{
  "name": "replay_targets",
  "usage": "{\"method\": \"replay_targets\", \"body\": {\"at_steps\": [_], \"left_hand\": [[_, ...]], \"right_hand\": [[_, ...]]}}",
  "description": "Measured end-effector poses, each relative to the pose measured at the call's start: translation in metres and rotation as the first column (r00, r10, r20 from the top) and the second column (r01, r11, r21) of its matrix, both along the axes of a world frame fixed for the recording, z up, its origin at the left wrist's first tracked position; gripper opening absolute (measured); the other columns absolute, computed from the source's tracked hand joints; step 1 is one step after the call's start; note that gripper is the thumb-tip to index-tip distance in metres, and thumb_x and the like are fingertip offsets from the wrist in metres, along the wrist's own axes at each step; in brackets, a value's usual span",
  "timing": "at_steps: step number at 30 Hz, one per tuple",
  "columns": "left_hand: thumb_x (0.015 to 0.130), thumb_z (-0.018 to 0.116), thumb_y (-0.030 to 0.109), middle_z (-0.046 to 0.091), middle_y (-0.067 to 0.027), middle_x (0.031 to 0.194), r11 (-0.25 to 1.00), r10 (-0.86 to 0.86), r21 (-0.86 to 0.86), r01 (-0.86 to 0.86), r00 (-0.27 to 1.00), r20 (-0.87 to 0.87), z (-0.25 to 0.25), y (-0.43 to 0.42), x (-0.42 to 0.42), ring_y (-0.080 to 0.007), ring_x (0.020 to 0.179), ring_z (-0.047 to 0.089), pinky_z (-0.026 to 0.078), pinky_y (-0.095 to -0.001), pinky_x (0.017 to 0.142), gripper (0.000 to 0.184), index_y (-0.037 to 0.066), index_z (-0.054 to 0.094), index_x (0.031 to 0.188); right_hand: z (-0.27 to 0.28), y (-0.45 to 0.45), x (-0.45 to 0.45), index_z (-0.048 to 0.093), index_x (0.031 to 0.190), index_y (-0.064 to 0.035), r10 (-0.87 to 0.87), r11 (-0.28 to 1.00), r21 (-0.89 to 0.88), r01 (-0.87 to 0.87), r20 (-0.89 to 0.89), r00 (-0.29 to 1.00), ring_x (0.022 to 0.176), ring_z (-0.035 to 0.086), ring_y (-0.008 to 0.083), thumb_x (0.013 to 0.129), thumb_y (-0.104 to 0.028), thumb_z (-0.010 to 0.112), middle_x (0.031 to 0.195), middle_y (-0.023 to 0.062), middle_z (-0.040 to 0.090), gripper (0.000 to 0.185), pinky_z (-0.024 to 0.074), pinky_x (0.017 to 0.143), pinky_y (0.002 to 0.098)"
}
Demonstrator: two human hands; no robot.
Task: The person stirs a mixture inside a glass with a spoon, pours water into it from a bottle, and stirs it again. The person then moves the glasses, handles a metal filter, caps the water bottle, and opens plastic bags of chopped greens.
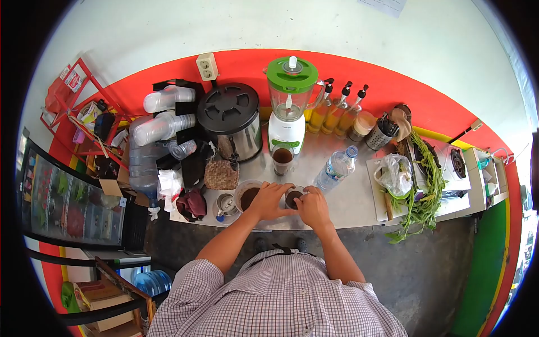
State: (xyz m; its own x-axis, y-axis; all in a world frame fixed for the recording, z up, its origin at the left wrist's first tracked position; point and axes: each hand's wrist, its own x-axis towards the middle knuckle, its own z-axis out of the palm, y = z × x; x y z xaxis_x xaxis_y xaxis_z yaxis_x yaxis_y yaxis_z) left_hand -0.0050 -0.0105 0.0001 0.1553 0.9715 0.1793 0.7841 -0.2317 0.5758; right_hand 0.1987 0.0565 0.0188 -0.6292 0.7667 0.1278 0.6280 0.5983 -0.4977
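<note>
My left hand (pixel 271 201) reaches over the steel counter (pixel 303 168), its fingers at the left side of a small clear cup (pixel 293 197) with dark contents. At the cup's right rim, the fingers of my right hand (pixel 313 208) are bent together; whatever is between them is too small to make out. Just left of my left hand is a tub of brown powder (pixel 249 195), partly covered by that hand. Behind the cup stands a taller glass of brown liquid (pixel 282 159). A clear water bottle (pixel 336 169) is to the right.
At the back stand a green-lidded blender (pixel 291 101), a steel container with a black lid (pixel 230 121) and syrup bottles (pixel 332 112). A small metal bowl (pixel 225 204) and a woven pouch (pixel 222 174) are at the left. Leafy greens (pixel 429 194) hang over the right front edge.
</note>
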Motion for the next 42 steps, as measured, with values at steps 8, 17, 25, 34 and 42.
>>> {"method": "replay_targets", "body": {"at_steps": [8, 17, 25, 34, 42], "left_hand": [[0.077, 0.087, 0.057, 0.072, -0.0152, 0.127, 0.999, -0.001, -0.034, 0.001, 1.000, -0.010, 0.000, 0.001, 0.000, -0.0330, 0.117, 0.064, 0.040, -0.0445, 0.103, 0.092, 0.008, 0.058, 0.148], [0.076, 0.088, 0.053, 0.072, -0.0139, 0.128, 1.000, 0.002, -0.002, -0.002, 1.000, -0.009, -0.002, 0.001, 0.000, -0.0324, 0.117, 0.065, 0.040, -0.0446, 0.102, 0.091, 0.008, 0.058, 0.149], [0.077, 0.087, 0.052, 0.072, -0.0132, 0.127, 1.000, 0.003, 0.016, -0.003, 1.000, -0.020, -0.002, 0.001, 0.001, -0.0326, 0.113, 0.066, 0.041, -0.0448, 0.100, 0.089, 0.006, 0.058, 0.147], [0.077, 0.087, 0.049, 0.073, -0.0112, 0.128, 0.999, -0.013, 0.035, 0.013, 1.000, -0.016, -0.005, 0.001, 0.000, -0.0319, 0.114, 0.066, 0.041, -0.0455, 0.101, 0.088, 0.007, 0.057, 0.148], [0.078, 0.087, 0.048, 0.073, -0.0108, 0.126, 0.999, -0.005, 0.032, 0.005, 1.000, -0.005, 0.001, 0.001, 0.002, -0.0321, 0.113, 0.066, 0.040, -0.0460, 0.102, 0.087, 0.011, 0.057, 0.149]], "right_hand": [[-0.001, -0.002, -0.005, 0.084, 0.093, 0.0008, -0.026, 0.999, 0.029, 0.026, 0.006, 1.000, 0.116, 0.065, 0.0386, 0.093, -0.018, 0.076, 0.122, 0.0204, 0.072, 0.020, 0.0526, 0.102, 0.0467], [-0.001, -0.006, -0.013, 0.083, 0.092, 0.0018, -0.057, 0.995, 0.071, 0.064, -0.087, 0.995, 0.114, 0.066, 0.0396, 0.093, -0.016, 0.075, 0.127, 0.0210, 0.070, 0.020, 0.0534, 0.101, 0.0457], [-0.004, -0.002, -0.010, 0.084, 0.092, 0.0012, -0.061, 0.998, 0.031, 0.060, 0.033, 0.998, 0.115, 0.065, 0.0394, 0.093, -0.015, 0.075, 0.126, 0.0202, 0.071, 0.018, 0.0533, 0.101, 0.0449], [-0.006, -0.005, -0.014, 0.084, 0.095, -0.0023, -0.017, 1.000, 0.018, 0.018, -0.009, 1.000, 0.122, 0.062, 0.0344, 0.092, -0.020, 0.077, 0.131, 0.0166, 0.069, 0.019, 0.0506, 0.104, 0.0456], [-0.002, -0.004, -0.006, 0.084, 0.094, -0.0022, 0.014, 1.000, -0.010, -0.016, -0.134, 0.991, 0.124, 0.060, 0.0366, 0.091, -0.019, 0.079, 0.129, 0.0183, 0.069, 0.018, 0.0498, 0.107, 0.0467]]}}
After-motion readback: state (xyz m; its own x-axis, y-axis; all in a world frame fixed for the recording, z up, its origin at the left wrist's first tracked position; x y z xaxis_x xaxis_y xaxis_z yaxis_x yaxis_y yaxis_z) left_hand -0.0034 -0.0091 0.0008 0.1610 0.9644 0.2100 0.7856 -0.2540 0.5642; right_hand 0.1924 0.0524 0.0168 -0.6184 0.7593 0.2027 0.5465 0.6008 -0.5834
